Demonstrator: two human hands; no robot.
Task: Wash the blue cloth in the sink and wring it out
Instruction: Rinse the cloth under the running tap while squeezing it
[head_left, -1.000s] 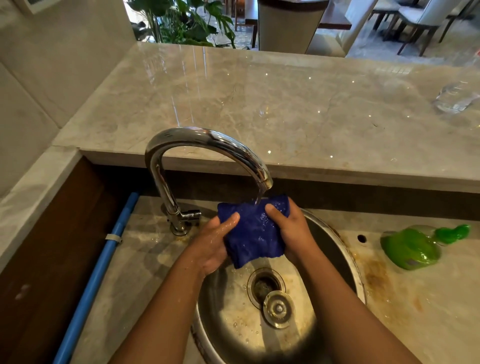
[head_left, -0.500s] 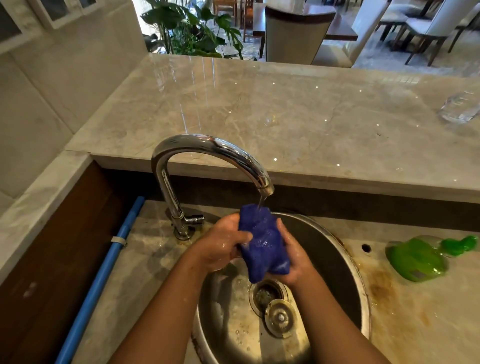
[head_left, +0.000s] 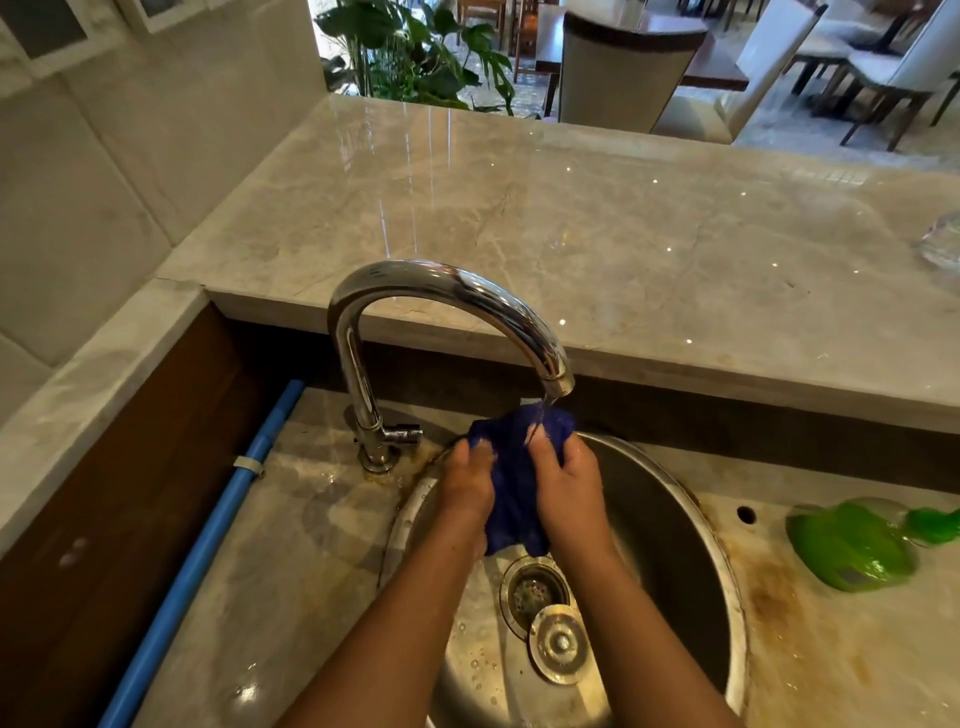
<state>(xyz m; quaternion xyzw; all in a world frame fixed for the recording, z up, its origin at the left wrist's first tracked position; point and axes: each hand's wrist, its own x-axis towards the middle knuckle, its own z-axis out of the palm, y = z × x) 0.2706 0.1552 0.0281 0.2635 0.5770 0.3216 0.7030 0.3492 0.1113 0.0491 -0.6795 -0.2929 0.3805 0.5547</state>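
Since water is running onto the cloth, I read this as the wash/rinse step, with wringing not started. Left to right: a blue pipe (head_left: 208, 540) runs diagonally along the lower left edge of the wet marble surface (head_left: 291, 545). The chrome faucet (head_left: 441, 291) arches over at centre, its spout above the top of the cloth, and a thin stream (head_left: 540, 418) hits the fabric. The left hand (head_left: 467, 483) has its fingers curled round the left side of the blue cloth (head_left: 514, 488). The cloth is bunched vertically between both hands at frame centre, held up over the sink (head_left: 670, 535) with its lower end hanging free just above the drain (head_left: 535, 590). The right hand (head_left: 571, 488) grips the right side with its thumb on the front, close against the left hand. The stopper (head_left: 558, 644) lies out of the drain and just below it, so the bowl isn't filling. A green bottle (head_left: 852, 545) lies on its side at right, well apart from the sink, on a stained patch. My guess is it's soap, but I can't confirm that. Progress is roughly mid-task. Next the hands need to rub or knead the fabric under the flow. Then they should take the cloth out of the stream, spread apart along the roll and counter-twist over the bowl. The risk is splash onto the surface if the twist happens too high.
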